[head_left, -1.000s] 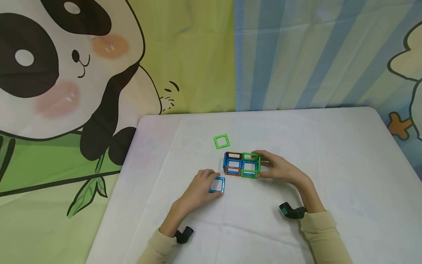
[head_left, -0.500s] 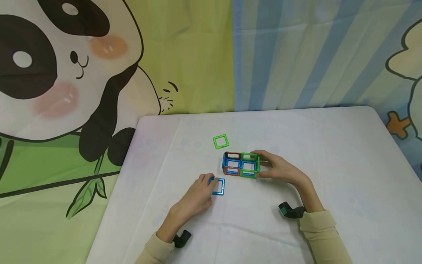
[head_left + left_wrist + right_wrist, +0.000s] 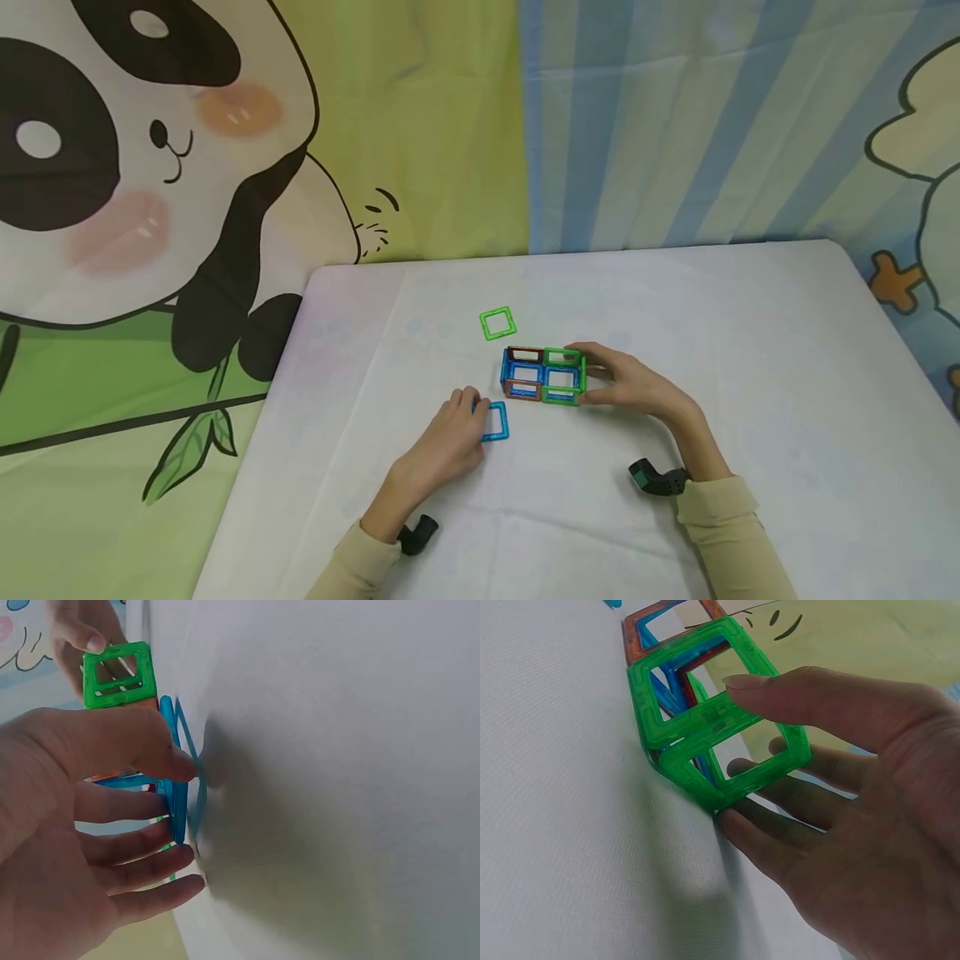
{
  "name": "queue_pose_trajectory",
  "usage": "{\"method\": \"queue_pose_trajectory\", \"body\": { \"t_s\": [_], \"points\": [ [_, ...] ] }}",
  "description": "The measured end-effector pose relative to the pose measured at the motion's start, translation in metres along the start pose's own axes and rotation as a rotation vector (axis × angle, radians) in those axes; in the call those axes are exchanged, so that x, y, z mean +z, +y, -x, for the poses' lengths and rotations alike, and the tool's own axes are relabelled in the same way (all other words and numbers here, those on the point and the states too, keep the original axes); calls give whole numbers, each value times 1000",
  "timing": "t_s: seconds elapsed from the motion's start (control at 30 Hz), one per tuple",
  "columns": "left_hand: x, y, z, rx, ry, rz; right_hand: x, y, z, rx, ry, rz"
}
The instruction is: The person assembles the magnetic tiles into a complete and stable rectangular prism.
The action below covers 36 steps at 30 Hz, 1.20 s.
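Note:
My left hand (image 3: 448,442) pinches a blue square magnetic tile (image 3: 505,421) by its left edge, close to the tabletop. In the left wrist view, the thumb is against this blue tile (image 3: 180,802), seen edge-on, with a thin second blue outline just beyond it. Right of it stands an open box of magnetic tiles (image 3: 543,379), blue and red-brown at the left, green at the right. My right hand (image 3: 641,383) holds its green end, the thumb on the upper green frame (image 3: 705,720) and the fingers around the far side.
A loose green square tile (image 3: 501,336) lies behind the box. Everything sits on a white-covered table (image 3: 720,333). A printed curtain (image 3: 435,167) with a panda hangs beyond the back edge.
My left hand has shifted its hold from spanning the blue tile to pinching its left edge. The right hand and box stay put, while the head view swings slightly.

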State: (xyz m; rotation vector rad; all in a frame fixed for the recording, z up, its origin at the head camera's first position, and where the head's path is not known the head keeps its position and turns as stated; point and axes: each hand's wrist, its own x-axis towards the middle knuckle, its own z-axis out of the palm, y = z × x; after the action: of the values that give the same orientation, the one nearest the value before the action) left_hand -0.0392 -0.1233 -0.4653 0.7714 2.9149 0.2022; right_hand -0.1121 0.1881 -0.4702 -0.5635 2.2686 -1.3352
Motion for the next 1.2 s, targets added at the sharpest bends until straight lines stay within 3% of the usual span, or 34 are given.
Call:
{"method": "queue_pose_trajectory", "body": {
  "t_s": [0.4,0.7,0.83,1.2],
  "points": [
    [-14,5,-6,29,-38,209,0,0,-1,3,-3,3],
    [-32,22,-13,85,-149,392,1,0,0,10,6,7],
    [-36,29,-18,117,-160,401,1,-1,0,13,4,14],
    [-45,39,-35,213,-97,322,-1,-1,1,9,-1,4]
  ]
}}
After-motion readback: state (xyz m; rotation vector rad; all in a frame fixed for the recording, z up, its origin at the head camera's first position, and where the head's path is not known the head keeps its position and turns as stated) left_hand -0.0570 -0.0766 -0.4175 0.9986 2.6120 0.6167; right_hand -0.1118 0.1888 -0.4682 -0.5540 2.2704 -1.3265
